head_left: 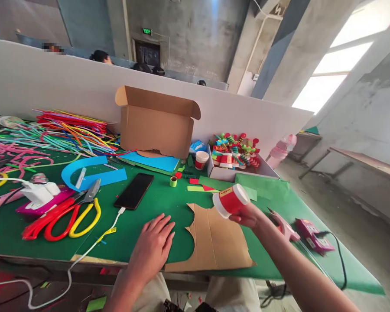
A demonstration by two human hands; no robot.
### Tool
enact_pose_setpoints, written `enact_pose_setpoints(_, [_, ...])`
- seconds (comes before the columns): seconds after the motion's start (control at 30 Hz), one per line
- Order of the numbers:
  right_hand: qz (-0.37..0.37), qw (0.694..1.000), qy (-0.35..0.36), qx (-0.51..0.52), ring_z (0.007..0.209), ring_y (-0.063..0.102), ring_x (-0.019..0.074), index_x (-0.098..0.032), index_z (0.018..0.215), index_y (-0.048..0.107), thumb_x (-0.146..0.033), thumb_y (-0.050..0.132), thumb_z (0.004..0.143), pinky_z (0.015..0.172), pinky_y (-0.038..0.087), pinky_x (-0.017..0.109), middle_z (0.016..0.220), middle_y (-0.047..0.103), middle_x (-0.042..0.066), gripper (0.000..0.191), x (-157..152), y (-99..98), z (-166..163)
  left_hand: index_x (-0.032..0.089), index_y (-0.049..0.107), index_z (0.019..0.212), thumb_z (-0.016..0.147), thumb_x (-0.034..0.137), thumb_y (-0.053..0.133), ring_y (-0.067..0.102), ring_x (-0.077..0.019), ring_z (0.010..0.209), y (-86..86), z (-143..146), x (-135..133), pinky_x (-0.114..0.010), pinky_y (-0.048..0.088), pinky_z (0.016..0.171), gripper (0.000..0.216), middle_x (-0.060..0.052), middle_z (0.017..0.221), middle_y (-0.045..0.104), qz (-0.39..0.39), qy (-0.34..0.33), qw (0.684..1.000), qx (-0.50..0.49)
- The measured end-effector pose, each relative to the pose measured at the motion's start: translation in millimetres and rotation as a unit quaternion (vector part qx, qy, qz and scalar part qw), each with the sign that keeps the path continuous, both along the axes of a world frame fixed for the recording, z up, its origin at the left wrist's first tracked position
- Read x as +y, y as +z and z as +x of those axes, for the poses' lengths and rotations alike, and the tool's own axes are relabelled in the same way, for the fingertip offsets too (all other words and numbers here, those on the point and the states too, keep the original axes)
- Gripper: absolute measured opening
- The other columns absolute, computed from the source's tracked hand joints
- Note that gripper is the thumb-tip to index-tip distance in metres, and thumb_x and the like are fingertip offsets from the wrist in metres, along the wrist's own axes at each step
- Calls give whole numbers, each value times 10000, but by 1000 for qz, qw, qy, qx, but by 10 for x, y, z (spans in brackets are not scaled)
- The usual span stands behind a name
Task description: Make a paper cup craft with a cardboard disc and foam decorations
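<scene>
My right hand [248, 215] grips a white paper cup [231, 200] with a red band, tilted on its side above the table. Beneath it lies a cut piece of brown cardboard [219, 240] with curved notches along its left edge. Palm down on the green tabletop, my left hand [154, 240] has its fingers stretched out and holds nothing. A black phone [134, 190] with a white cable rests just beyond that hand. Past the cup are green and red paper strips [201, 189], a small green paper roll [173, 181] and another paper cup [201, 160].
A box [266, 170] of colourful finished figures stands at the back right, near a pink bottle [282, 149]. A pink glue gun [284, 227] lies right of my arm. Scissors [84, 208], pipe cleaners [61, 134] and an open cardboard box [156, 130] occupy the left and back.
</scene>
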State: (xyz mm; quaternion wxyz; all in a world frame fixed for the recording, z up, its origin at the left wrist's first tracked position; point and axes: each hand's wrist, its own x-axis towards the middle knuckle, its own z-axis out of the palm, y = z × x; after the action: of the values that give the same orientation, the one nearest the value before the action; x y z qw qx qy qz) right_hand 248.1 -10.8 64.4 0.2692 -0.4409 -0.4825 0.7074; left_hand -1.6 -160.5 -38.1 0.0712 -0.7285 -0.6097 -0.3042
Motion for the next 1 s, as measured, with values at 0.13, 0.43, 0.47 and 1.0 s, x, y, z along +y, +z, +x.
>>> enact_pose_setpoints(0.13, [17,993,31,-109,427,516,107,-190,858,652,-282,702,649,374,403,206,588,620,-2,234,-202,-332,59,185,703,1086,950,246,430,589,-295,1186,17,-33,22,-480,496,922,311,-114,1203,693,-10,-10,1000,2])
enact_pose_setpoints(0.43, [327,934,-1,-143,1017,638,217,-259,1245,580,-588,510,859,872,546,391,1297,595,98,512,-407,-167,201,229,630,1231,969,304,464,534,-233,1250,214,176,-442,-398,483,996,319,-73,1307,631,6,-72,997,-41])
enact_pose_setpoints(0.47, [350,923,22,-158,1088,611,238,-270,1301,545,-576,598,808,917,523,409,1339,572,100,583,-453,-175,170,231,626,1240,962,323,481,519,-246,1267,221,237,-490,-406,483,995,327,-75,1320,621,-1,-81,996,-25])
enact_pose_setpoints(1.0, [353,904,-226,-88,938,639,236,-240,1230,506,-461,791,630,828,523,370,1072,665,62,700,-338,95,118,245,663,1190,962,211,433,551,-231,1211,1,511,-464,-446,448,1022,325,-62,1236,675,7,-86,996,-2])
